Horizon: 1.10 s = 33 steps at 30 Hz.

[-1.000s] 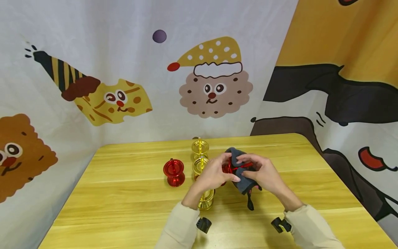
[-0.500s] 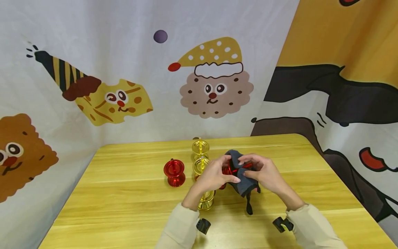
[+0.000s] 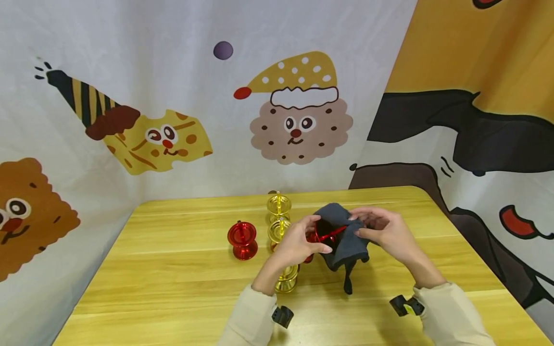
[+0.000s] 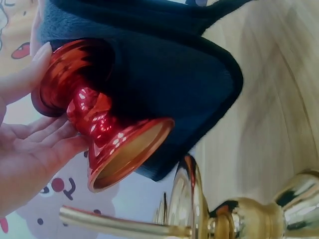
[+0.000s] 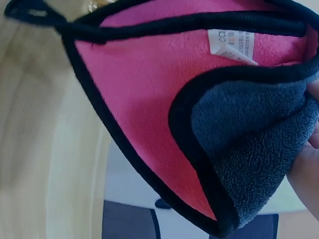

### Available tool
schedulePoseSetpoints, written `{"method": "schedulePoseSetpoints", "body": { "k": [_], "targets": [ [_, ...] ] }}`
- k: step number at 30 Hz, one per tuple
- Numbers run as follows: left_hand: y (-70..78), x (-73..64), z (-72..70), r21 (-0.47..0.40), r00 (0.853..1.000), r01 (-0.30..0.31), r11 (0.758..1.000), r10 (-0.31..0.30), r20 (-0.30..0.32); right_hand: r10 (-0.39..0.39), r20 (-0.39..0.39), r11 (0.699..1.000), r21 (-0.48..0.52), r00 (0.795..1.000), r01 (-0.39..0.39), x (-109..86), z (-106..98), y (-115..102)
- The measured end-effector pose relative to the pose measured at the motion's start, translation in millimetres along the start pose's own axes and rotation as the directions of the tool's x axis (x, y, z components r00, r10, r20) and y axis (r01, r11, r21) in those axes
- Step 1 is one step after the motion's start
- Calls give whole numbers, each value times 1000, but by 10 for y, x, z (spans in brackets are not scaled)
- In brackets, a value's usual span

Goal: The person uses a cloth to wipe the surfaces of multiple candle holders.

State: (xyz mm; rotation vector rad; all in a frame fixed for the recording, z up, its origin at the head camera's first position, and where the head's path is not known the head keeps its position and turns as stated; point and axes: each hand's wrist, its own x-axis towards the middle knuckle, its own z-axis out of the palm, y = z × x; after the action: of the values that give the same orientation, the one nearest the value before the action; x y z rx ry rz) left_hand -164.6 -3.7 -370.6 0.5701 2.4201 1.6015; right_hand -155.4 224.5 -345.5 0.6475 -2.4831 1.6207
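Note:
My left hand (image 3: pixel 296 242) grips a shiny red candle holder (image 4: pixel 97 117), waisted in the middle, with a thin red spike rising from its dish. It is tilted, its dish turned toward a dark grey cloth (image 3: pixel 351 245). In the left wrist view, fingers and thumb lie around its dish end. Between thumb and fingers, my right hand (image 3: pixel 387 233) pinches the cloth, which drapes beside and behind the dish. The right wrist view shows the cloth's pink side (image 5: pixel 142 109), black edging, a white label (image 5: pixel 232 45) and a hanging loop (image 5: pixel 37 14).
Close to my left hand, gold candle holders stand in a row: a far one (image 3: pixel 279 205), a middle one (image 3: pixel 277 231) and a near one (image 3: pixel 285 282). Another red candle holder (image 3: pixel 243 238) stands to their left. A printed curtain (image 3: pixel 173 72) hangs behind the wooden table (image 3: pixel 173 288).
My right hand has moved right, drawing the cloth away from the red candle holder's spike, so more of the dish and spike shows. My left hand has stayed almost in place.

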Motion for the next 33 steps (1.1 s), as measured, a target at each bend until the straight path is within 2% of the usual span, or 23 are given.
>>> {"method": "schedulePoseSetpoints", "body": {
  "k": [5,9,12,16,19,24,33],
  "targets": [
    [9,-11,-55,-100,999,29,995,-31,-18,-22,-31,1000,11,999,23,1,-46,14],
    [41,-4,-54,-139,1000,20,990,-18,10,-16,19,999,30,1000,15,6,27,50],
    [48,-3,-28,-155,1000,7,988,-3,28,-16,97,999,34,995,12,15,104,84],
    [33,-12,-2,-138,999,3,990,3,40,-30,200,999,21,979,26,33,184,107],
    [24,-21,1,-114,999,-3,994,8,45,-39,233,999,27,972,34,51,220,113],
    [20,-30,8,-89,997,-21,996,27,66,-46,241,999,40,969,38,68,258,138],
    [28,-22,23,-41,993,-39,998,44,106,-21,199,999,40,980,14,48,310,164]
  ]
}}
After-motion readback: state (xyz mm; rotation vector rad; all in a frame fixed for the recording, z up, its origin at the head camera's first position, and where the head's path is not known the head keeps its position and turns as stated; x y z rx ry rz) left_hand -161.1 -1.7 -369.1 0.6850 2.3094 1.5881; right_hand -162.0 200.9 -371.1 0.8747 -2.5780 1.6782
